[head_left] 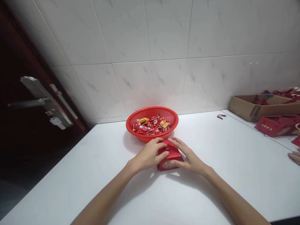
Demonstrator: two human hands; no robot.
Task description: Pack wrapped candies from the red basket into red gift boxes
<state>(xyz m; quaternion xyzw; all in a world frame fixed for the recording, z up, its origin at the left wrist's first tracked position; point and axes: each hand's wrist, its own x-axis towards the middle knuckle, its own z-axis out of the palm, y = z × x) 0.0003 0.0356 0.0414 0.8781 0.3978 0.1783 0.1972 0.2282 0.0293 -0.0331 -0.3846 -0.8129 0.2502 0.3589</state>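
Note:
A small red gift box [170, 155] with a gold print on its front stands on the white table, between my two hands. My left hand [153, 153] grips it from the left, fingers curled over the top and thumb at the upper front edge. From the right, my right hand [188, 157] holds the box, its thumb against the printed front and its fingers reaching over the top's far side. My hands hide part of the lid and sides. Just behind the box is a red plastic basket [152, 110] of wrapped candies [153, 125].
At the right, a cardboard carton [248, 109] holds dark red ribbons, with more red boxes [276, 125] before it. A short ribbon piece [221, 116] lies near the wall. Another person's hand [295, 157] shows at the right edge. A door handle [30, 103] is left.

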